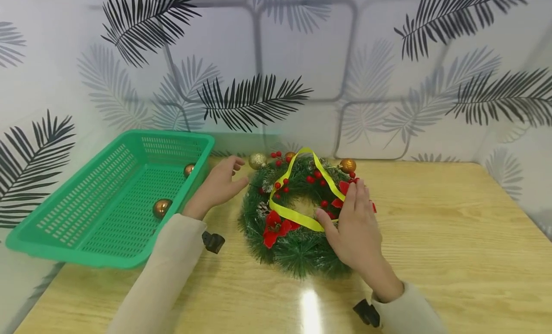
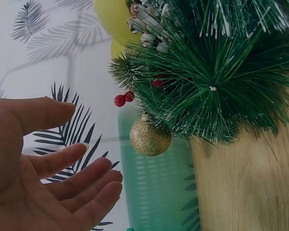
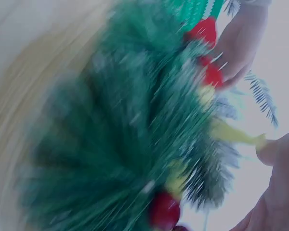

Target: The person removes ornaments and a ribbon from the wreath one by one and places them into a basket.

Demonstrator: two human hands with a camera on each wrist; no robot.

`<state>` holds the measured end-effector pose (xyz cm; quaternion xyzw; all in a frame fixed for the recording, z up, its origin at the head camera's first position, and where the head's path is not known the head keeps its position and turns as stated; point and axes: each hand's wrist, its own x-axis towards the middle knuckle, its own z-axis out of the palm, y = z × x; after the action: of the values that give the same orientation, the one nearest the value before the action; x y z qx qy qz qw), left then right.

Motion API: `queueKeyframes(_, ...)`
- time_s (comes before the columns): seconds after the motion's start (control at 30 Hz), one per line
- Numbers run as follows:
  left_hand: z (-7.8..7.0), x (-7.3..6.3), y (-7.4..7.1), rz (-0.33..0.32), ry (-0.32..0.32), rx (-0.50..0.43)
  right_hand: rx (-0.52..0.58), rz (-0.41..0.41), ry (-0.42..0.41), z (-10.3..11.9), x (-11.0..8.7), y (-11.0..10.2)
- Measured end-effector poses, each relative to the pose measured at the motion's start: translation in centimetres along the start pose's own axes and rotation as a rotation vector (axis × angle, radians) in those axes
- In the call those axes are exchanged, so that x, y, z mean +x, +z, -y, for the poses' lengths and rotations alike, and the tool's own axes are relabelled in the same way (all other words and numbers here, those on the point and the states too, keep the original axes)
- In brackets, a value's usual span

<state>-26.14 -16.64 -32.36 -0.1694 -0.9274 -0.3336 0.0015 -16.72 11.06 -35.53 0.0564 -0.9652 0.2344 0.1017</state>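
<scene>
A green wreath with red berries, red flowers and pinecones lies on the table. Looped across its top is a yellow ribbon. My left hand is held with fingers apart beside the wreath's left side, near a glittery gold bauble, and holds nothing. My right hand lies over the wreath's right side, fingers extended close to a red flower. In the right wrist view, its thumb is right at the ribbon; that view is blurred.
A green plastic basket stands on the left, with copper baubles inside. An orange bauble sits at the wreath's upper right. Behind the wooden table hangs a leaf-patterned backdrop.
</scene>
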Motion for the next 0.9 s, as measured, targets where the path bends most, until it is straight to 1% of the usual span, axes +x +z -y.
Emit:
queueKeyframes(0.17,-0.1,0.3,-0.1,0.002,-0.009,-0.005,0.008,0.019,0.017,1.6,-0.4,-0.3)
queueKeyframes(0.3,0.1,0.5,0.0,0.001,-0.009,-0.003,-0.015,0.037,0.055,2.1,-0.3,0.0)
queueKeyframes(0.43,0.3,0.8,0.2,0.002,-0.020,-0.006,-0.034,0.061,0.099,1.6,0.2,1.1)
queueKeyframes(0.57,0.6,0.8,0.4,0.002,-0.041,-0.013,-0.049,0.072,0.124,0.7,0.7,2.5)
queueKeyframes(0.77,0.8,1.1,0.6,0.003,-0.054,-0.023,-0.059,0.001,0.155,-0.1,1.3,3.2)
queueKeyframes(0.9,0.8,1.3,0.7,-0.004,-0.054,-0.028,-0.061,0.004,0.165,-0.5,1.5,3.1)
